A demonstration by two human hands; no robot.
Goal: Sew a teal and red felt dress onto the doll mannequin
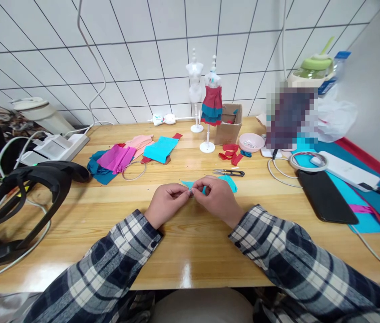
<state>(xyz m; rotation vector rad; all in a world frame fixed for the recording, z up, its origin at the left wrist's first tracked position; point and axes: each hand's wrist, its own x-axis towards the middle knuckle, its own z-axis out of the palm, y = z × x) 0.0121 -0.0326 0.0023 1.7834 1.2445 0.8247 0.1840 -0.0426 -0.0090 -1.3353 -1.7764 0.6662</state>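
Observation:
My left hand (170,204) and my right hand (217,197) meet over the wooden table, thumbs and fingertips pinched together. Between them is a small piece of turquoise fabric (187,184), mostly hidden by the fingers. Whether a needle or thread is there too is too small to tell. Another turquoise fabric piece (229,183) shows just behind my right hand. Black thread snips (228,172) lie a little farther back. Beyond them, a white mini dress form (213,80) on a stand wears a red and teal tiered dress (212,105).
A bare mini mannequin (195,85), cardboard box (228,130) and pink bowl (251,142) stand at the back. Red scraps (230,154) lie nearby. Folded fabrics (117,159) are at left, beside a black headset (35,188) and power strip (55,148). A black phone (326,196) rests right.

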